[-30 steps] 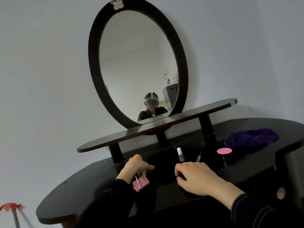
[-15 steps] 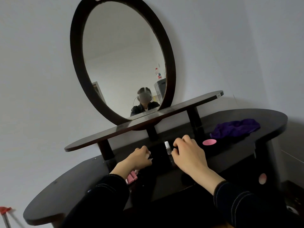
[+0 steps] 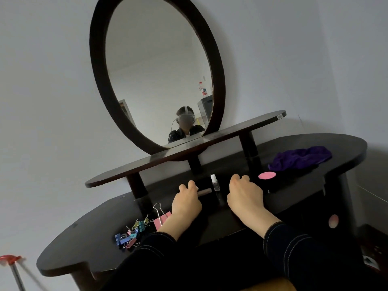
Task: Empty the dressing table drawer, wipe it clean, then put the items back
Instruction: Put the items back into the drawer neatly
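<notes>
The light is dim, flat and soft. The pale wall around the oval dark-framed mirror [image 3: 157, 66] is the brightest area, with a faint soft shadow just right of the frame. Below the mirror the black wooden dressing table top [image 3: 94, 234] is underexposed. The dark narrow shelf [image 3: 241, 131] at the mirror's foot bears a dull sheen. What lies under the right hand [image 3: 245, 196] sinks into black, while the short brown tube [image 3: 204, 191] pinched by the left hand [image 3: 185, 203] reads clearly. Wide-angle bending tilts and curves the table edges. Far down-left of the mirror, a red-topped metal rod [image 3: 12, 267] is smeared by blur.
</notes>
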`<action>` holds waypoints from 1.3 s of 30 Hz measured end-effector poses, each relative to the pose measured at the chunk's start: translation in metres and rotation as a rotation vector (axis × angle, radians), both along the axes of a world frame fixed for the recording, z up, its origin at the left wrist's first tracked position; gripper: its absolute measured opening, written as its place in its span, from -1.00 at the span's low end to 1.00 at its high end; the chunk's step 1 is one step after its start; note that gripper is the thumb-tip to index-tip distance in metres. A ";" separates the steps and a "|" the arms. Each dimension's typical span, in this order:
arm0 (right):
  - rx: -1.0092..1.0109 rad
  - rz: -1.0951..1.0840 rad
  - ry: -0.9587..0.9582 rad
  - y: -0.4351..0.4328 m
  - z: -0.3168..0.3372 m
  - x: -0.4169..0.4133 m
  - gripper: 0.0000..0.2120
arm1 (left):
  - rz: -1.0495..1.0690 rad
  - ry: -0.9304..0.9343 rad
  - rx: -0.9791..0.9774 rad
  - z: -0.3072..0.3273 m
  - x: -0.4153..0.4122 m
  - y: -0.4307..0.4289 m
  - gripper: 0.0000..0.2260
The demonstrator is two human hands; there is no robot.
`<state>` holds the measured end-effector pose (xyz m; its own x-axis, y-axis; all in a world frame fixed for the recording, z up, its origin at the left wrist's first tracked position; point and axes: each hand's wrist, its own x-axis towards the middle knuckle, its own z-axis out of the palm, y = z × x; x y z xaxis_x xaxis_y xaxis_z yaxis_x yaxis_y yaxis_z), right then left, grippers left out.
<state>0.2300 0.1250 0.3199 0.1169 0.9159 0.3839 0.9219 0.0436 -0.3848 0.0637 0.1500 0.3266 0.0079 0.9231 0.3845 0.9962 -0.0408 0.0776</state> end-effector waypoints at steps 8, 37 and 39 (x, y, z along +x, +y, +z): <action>0.083 0.068 0.218 0.000 0.001 0.008 -0.90 | -0.012 0.127 0.110 -0.007 0.005 -0.003 -0.89; 0.060 0.298 0.963 0.007 -0.002 0.025 -0.88 | -0.055 -0.166 0.314 -0.016 0.016 -0.062 -0.83; 0.082 0.319 1.059 0.000 -0.001 0.029 -0.87 | -0.063 -0.206 0.365 -0.015 0.015 -0.070 -0.91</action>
